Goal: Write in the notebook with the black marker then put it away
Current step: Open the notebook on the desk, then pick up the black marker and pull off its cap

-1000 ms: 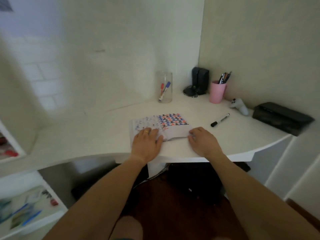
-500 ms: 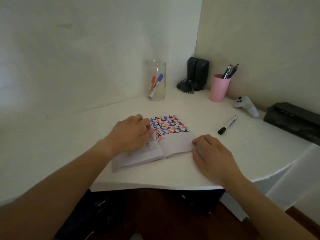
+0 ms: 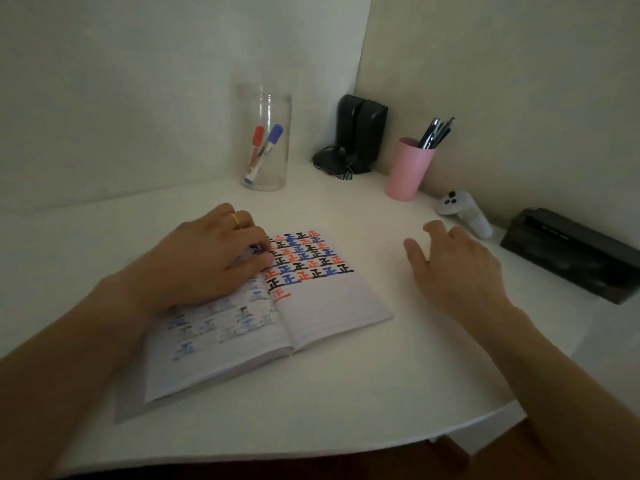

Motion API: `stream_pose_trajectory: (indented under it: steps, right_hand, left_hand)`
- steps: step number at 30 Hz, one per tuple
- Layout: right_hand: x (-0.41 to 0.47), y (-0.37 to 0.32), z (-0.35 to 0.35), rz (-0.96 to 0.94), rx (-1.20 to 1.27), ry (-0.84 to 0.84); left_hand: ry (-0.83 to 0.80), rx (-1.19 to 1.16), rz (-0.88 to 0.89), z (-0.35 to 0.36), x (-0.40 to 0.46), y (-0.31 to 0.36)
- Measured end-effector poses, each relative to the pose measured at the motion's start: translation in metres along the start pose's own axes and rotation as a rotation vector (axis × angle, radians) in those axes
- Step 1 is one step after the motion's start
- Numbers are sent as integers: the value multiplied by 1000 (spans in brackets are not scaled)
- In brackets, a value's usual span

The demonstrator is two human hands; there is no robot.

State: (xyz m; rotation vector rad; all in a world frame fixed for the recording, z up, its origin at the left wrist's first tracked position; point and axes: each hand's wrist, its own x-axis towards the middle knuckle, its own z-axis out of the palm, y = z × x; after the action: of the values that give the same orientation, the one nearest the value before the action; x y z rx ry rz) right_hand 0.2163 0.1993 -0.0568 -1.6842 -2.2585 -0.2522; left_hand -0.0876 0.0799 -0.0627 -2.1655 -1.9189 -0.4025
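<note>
The open white notebook (image 3: 322, 306) lies mid-desk, its right page part-filled with black, red and blue tally marks. We press our left hand (image 3: 214, 258) flat on the left page, gripping nothing, probably to stop it springing up. Our right hand (image 3: 453, 271) hovers at three o'clock, fingers spread wide, empty. The black marker is nowhere visible, possibly under that palm. At twelve o'clock a clear glass jar (image 3: 265, 140) holds a red-capped and a blue-capped marker. At two o'clock a pink cup (image 3: 408, 171) holds dark pens.

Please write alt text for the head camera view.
The left hand presses flat on an open lined notebook filled with red, blue and black marks, on a white desk. The right hand hovers open beside it, holding nothing.
</note>
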Motion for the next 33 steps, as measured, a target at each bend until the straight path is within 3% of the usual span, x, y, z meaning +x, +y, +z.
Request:
stream_pose_trajectory:
  steps: [2,7,15,17,21,28,33]
  right_hand:
    - [12,-8,5,53,-4,-100]
    - [24,-36,8,5,30,-166]
    - [26,-106,-17,-445,631,-14]
    - [27,-119,-20,-405,895,-28]
    - [28,-131,-9,-137,1518,-279]
    - [32,-125,9,-39,1733,-431]
    - [23,-129,12,-107,1778,-508]
  left_hand:
    - [3,-11,-25,0,-1,2]
    - [22,-36,-49,-1,-4,5]
    - [40,-52,-50,-3,-6,6]
    - [46,-44,-35,-3,-6,6]
    - [69,-59,-36,-4,-6,3]
    - [251,-168,-161,-6,4,7]
    - [333,-172,-106,-8,5,9]
